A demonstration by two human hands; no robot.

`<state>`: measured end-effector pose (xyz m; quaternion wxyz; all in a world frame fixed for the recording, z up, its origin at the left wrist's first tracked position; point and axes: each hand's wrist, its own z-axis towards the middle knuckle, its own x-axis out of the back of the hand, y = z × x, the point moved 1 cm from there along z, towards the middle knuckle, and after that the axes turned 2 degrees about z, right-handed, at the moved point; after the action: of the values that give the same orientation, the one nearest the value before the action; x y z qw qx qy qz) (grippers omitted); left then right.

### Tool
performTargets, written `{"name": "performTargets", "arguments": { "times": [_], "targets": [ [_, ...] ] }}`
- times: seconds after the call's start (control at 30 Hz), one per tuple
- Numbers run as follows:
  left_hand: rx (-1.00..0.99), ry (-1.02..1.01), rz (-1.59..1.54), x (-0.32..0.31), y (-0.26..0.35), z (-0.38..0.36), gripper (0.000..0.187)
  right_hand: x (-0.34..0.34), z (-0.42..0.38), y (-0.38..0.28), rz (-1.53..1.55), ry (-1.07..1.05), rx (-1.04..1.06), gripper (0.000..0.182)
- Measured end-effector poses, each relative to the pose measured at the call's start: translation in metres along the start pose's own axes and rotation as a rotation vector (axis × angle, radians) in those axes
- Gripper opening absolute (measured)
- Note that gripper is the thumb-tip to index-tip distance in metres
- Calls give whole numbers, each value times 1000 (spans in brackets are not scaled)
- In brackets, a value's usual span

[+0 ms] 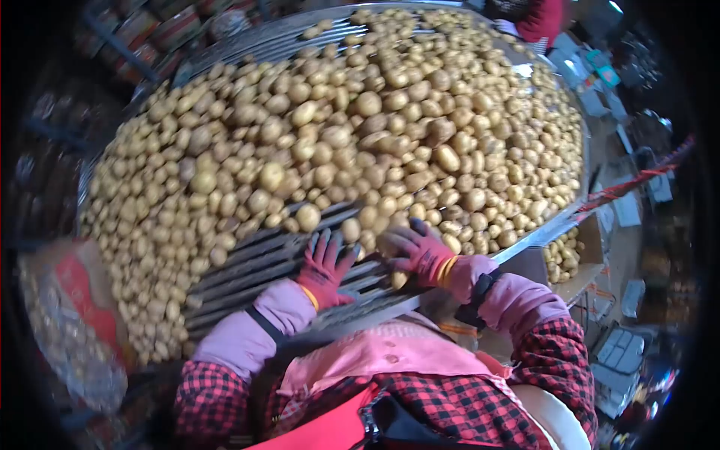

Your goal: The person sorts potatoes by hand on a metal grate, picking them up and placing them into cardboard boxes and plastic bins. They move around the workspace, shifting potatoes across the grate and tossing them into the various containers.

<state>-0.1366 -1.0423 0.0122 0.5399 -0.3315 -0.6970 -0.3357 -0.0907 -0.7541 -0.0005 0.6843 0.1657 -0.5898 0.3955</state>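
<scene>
A large heap of potatoes [367, 105] covers most of a slatted metal table [247, 266]. My left hand [328, 270], in a red glove with dark fingertips, lies open with its fingers spread over bare slats, just below a pale potato [307, 217]. To its right, my right hand [424, 253], gloved the same way, has thumb and fingers around a brownish potato [391, 242] at the heap's near edge. That potato is slightly blurred and partly covered by the fingers. Another potato [350, 229] sits between the two hands.
A metal rim [536, 238] edges the table at right, where a red rope [630, 182] is tied. Below it stands a cardboard box [591, 244] with potatoes. A filled clear bag [71, 352] is at left. Another person's red sleeve [541, 22] shows at the far edge.
</scene>
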Motion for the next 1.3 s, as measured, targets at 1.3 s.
{"name": "performTargets", "arguments": {
  "times": [1.3],
  "targets": [
    [916,342,120,38,-161,50,77,86,-145,114,-309,186,-1338,82]
  ]
}}
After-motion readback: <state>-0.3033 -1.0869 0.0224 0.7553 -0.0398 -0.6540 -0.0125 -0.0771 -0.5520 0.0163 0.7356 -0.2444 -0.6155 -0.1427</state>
